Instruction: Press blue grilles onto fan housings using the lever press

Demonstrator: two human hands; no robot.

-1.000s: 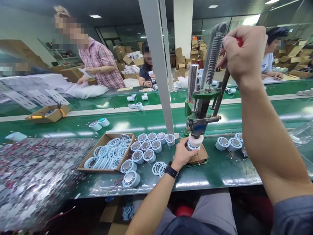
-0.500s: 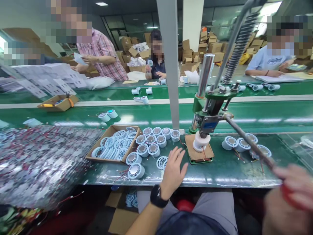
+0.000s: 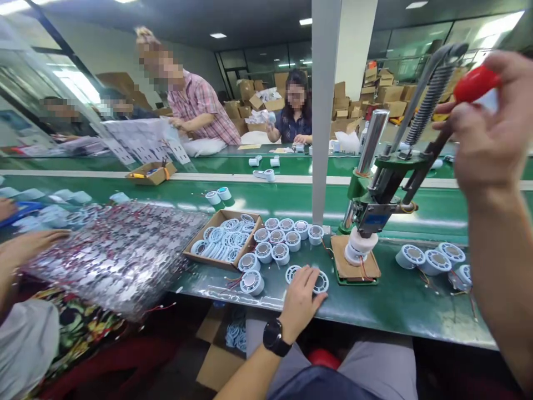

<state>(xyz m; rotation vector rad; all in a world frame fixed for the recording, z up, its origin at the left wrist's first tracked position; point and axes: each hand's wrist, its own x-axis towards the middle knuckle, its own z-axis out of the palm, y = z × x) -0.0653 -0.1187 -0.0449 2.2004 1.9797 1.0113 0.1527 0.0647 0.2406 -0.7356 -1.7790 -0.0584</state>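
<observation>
My right hand [image 3: 489,116] is wrapped round the red knob [image 3: 474,84] on the lever of a green hand press [image 3: 375,208], raised at upper right. Below the press's ram, a round white piece [image 3: 358,247] with red wires sits on a brown pad [image 3: 339,265]; where the ram's end meets it is hard to make out. My left hand [image 3: 303,294], with a black watch on the wrist, lies over two light blue slotted rings, fingers stretched and thumb apart. The right ring [image 3: 321,282] shows beside the fingers; the left ring [image 3: 291,272] is partly covered.
Left of my hand stand several light blue round housings [image 3: 277,238] and a cardboard box [image 3: 189,253] of rings. More wired housings [image 3: 435,261] are right of the press. A wired sheet stack [image 3: 125,250] lies left, near a co-worker's hand [image 3: 37,244]. A grey post [image 3: 322,139] rises behind.
My right hand has swung the lever up from lower right to upper right. My left hand has settled onto the rings. The view has turned left, bringing a co-worker's arms in.
</observation>
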